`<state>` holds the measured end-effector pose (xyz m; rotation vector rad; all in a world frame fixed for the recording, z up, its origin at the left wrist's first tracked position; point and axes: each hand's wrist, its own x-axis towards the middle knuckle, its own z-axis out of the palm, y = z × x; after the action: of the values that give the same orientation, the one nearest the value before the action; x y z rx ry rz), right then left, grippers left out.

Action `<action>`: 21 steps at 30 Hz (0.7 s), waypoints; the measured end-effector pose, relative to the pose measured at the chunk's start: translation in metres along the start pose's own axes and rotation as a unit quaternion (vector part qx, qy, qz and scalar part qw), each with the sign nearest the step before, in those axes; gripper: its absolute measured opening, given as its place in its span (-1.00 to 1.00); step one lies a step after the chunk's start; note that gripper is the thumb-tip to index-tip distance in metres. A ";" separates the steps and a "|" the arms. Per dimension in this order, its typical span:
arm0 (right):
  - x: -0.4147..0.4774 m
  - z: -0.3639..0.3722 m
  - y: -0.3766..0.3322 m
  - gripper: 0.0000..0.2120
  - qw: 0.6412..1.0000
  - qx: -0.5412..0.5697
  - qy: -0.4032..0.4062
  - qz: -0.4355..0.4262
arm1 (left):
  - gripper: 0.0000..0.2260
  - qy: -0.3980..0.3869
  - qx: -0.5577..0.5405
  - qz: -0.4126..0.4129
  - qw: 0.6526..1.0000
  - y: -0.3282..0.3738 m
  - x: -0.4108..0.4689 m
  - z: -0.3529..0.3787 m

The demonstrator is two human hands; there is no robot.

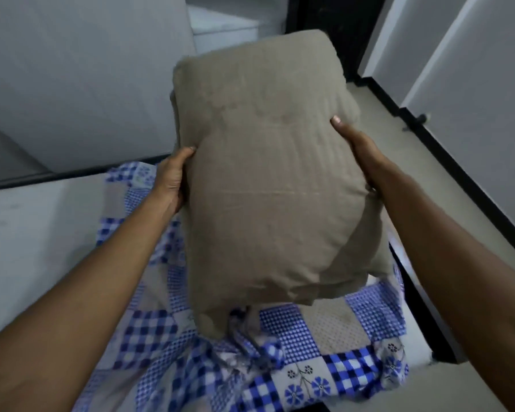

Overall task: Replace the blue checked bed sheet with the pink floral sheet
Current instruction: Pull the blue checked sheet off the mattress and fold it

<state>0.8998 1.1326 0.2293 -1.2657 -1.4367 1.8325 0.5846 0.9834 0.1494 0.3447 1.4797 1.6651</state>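
Observation:
A beige pillow (265,179) is held up in the air in front of me, above the bed. My left hand (173,176) grips its left edge, thumb on the front face. My right hand (357,147) grips its right edge, thumb lying on the front. Below the pillow the blue checked sheet (295,364) lies crumpled and bunched on the bed, with patches of blue flowers. The bare grey mattress (27,233) shows to the left of the sheet. No pink floral sheet is in view.
White walls stand on the left and behind (87,69). A grey floor strip (414,162) runs along the right of the bed, edged by a black skirting and a white wall or door (473,99). The bed's dark frame edge (422,307) is at right.

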 end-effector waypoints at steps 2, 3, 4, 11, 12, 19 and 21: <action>-0.012 0.063 -0.012 -0.66 1.000 -0.006 -0.018 -0.011 | -0.39 0.009 0.004 0.031 0.999 0.030 -0.006 -0.062; -0.017 0.098 -0.014 -0.67 1.000 -0.007 -0.025 -0.016 | -0.40 0.018 0.007 0.044 0.999 0.043 -0.011 -0.097; -0.023 0.135 -0.014 -0.68 0.999 -0.010 -0.030 -0.023 | -0.42 0.029 0.012 0.056 0.998 0.056 -0.016 -0.135; -0.038 0.407 0.067 -0.35 0.995 0.005 -0.093 -0.033 | -0.52 0.146 0.046 0.061 0.986 0.104 -0.075 -0.406; -0.041 0.439 0.084 -0.28 0.995 0.010 -0.095 -0.026 | -0.53 0.161 0.055 0.057 0.984 0.107 -0.077 -0.442; -0.064 0.602 0.213 -0.63 0.994 0.033 -0.106 0.021 | -0.47 0.204 0.159 -0.014 0.966 0.065 -0.072 -0.662; -0.068 0.622 0.250 -0.73 0.992 -0.011 -0.110 0.053 | -0.38 0.214 0.216 -0.061 0.951 0.042 -0.077 -0.685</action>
<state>0.4254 0.6972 0.0330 -1.2007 -1.5324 2.0883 0.1377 0.4693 0.0352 0.1197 2.1538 1.3592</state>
